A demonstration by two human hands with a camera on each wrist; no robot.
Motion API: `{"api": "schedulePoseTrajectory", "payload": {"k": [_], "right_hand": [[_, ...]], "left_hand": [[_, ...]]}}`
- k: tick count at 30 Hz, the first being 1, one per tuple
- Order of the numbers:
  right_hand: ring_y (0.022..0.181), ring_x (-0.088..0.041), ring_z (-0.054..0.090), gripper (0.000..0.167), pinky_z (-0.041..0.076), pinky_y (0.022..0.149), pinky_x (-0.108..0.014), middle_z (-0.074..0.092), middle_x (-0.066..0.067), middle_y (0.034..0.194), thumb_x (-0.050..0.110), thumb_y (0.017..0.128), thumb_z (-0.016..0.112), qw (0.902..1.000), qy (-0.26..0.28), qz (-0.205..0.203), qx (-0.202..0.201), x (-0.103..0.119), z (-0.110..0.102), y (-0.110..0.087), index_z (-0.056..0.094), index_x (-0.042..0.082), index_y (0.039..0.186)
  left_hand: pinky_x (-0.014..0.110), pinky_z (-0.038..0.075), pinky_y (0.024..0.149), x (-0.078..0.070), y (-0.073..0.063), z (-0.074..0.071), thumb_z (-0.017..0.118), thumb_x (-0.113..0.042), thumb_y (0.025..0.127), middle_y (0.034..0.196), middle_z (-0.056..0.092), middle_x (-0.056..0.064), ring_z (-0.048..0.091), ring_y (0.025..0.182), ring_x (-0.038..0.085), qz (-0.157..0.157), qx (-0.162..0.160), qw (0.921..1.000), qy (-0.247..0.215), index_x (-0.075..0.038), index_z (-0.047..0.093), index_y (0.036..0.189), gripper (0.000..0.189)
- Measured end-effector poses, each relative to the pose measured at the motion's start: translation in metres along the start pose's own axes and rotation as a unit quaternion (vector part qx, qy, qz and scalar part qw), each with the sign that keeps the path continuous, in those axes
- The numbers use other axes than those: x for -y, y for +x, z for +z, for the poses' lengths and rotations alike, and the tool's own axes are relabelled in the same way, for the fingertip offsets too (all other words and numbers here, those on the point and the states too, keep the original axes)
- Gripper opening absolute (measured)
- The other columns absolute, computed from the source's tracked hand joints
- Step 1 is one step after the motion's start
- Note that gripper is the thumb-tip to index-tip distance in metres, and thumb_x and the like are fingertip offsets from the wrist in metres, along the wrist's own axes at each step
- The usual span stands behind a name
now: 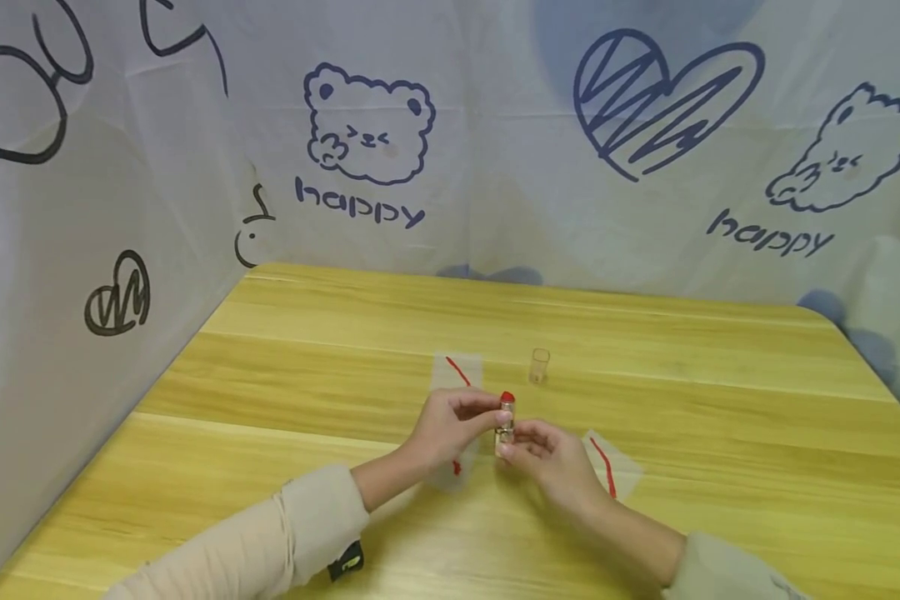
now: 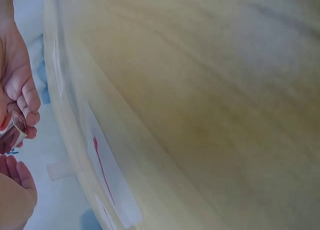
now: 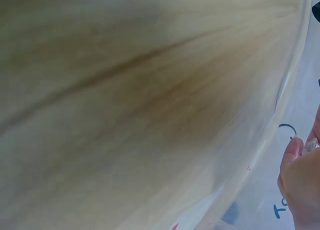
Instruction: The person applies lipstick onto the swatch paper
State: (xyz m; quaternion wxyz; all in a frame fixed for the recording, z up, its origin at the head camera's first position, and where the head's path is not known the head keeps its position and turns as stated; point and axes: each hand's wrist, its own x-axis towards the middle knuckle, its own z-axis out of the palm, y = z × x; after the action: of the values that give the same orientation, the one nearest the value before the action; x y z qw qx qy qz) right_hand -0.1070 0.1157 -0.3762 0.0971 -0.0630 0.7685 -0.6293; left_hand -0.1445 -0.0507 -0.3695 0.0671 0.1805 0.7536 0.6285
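An uncapped lipstick (image 1: 507, 417) with its red tip up stands upright between both hands, above the table. My left hand (image 1: 450, 425) pinches its upper part with thumb and fingers, just below the red tip. Lower down, my right hand (image 1: 558, 467) pinches the base between thumb and fingers. A transparent cap (image 1: 540, 365) stands on the table beyond the hands. Under the left hand lies white paper (image 1: 446, 377) with red strokes, partly covered. Another white paper (image 1: 627, 468) with a red line sits beside the right wrist, which partly hides it.
The hands are over a yellow wood-grain table (image 1: 720, 400). White cloth with drawings (image 1: 495, 183) hangs behind it and along the left side. A small black object (image 1: 347, 561) shows beneath the left sleeve.
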Motion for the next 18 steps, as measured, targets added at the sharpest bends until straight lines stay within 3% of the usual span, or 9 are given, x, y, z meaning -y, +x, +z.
{"api": "schedulePoseTrajectory", "payload": {"k": [9,18], "right_hand": [[0.091,-0.015,0.064,0.033,0.054,0.078,-0.019,0.065,-0.018,0.102,0.009,0.086,0.064,0.9996,-0.028,-0.007,0.007,-0.0026,-0.0029,0.0068,0.057,-0.010,0.113],[0.082,-0.006,0.063,0.031,0.054,0.075,-0.017,0.065,-0.020,0.098,0.003,0.084,0.065,0.9992,-0.034,-0.016,0.012,-0.0031,-0.0052,0.0105,0.058,-0.013,0.111]], "left_hand": [[0.021,0.055,0.077,0.0021,0.0042,-0.0056,0.067,-0.010,0.085,0.102,0.068,0.022,0.068,0.090,0.020,-0.003,0.020,0.9998,0.003,0.007,0.067,0.101,0.024],[0.023,0.055,0.080,0.0008,0.0097,-0.0090,0.066,-0.010,0.085,0.107,0.066,0.021,0.067,0.094,0.024,-0.010,0.056,0.9983,0.011,0.007,0.066,0.106,0.026]]}}
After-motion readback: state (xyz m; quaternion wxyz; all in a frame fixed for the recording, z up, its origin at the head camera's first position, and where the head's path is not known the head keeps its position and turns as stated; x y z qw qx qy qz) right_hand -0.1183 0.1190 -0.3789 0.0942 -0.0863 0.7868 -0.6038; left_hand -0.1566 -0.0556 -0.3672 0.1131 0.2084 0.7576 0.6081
